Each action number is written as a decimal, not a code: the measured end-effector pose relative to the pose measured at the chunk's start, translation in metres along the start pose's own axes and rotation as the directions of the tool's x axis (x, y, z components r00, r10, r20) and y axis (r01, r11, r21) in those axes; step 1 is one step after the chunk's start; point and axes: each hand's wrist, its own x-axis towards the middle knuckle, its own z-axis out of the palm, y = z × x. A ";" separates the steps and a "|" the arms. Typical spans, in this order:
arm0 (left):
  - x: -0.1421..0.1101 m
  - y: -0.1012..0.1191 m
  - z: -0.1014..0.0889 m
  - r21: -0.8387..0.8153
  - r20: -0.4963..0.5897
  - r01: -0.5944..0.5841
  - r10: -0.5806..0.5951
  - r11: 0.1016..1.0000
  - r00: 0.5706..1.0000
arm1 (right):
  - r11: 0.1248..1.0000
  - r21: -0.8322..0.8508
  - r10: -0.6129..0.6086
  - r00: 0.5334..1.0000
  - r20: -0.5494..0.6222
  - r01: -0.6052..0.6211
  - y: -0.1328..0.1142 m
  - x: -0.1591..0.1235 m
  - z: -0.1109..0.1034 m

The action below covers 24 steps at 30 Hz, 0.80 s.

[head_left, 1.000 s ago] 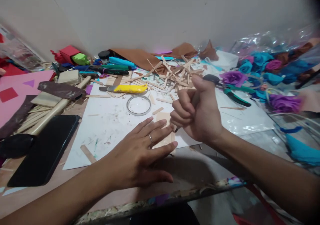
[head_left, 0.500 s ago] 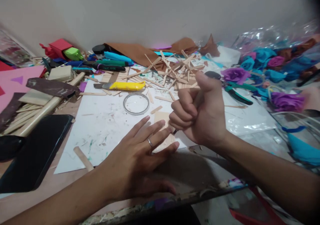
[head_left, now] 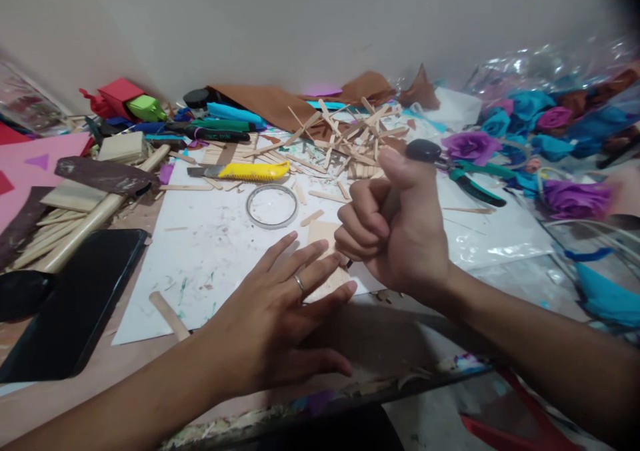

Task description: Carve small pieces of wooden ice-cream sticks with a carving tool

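Note:
My left hand (head_left: pixel 280 311), with a ring on one finger, is palm down with its fingers spread. Its fingertips lie over a small flat piece of thin pale wood (head_left: pixel 320 234) on the white sheet (head_left: pixel 200 257). Just right of them, my right hand (head_left: pixel 400 231) is closed in a fist with the thumb on top. A short dark tip (head_left: pixel 349 263) shows below its curled fingers, over the wood's right side. The rest of whatever the fist holds is hidden. Beyond my left hand lies a roll of tape (head_left: pixel 273 223).
A yellow utility knife (head_left: pixel 255 171) lies behind the tape, near a heap of wooden sticks (head_left: pixel 350 134). Green-handled pliers (head_left: pixel 477 187) and crepe paper flowers (head_left: pixel 575 197) are at right. A black phone (head_left: pixel 75 304) and a wooden-handled hammer (head_left: pixel 85 231) are at left.
My right fist has shifted slightly left, showing more of the round black object behind the thumb. My left hand stays spread in almost the same place.

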 end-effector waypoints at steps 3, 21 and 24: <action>-0.001 0.000 0.001 -0.007 0.008 0.002 -0.002 1.000 1.000 | 1.000 0.009 -0.002 1.000 0.011 0.002 -0.001 -0.001 0.000; 0.002 -0.001 0.003 -0.110 -0.066 -0.037 0.030 0.993 0.997 | 0.992 -0.124 0.004 0.999 0.038 0.000 0.003 -0.009 0.001; 0.003 -0.001 0.003 -0.134 -0.073 -0.040 0.031 0.990 0.997 | 0.988 -0.151 -0.023 0.999 0.023 0.026 0.006 -0.011 0.001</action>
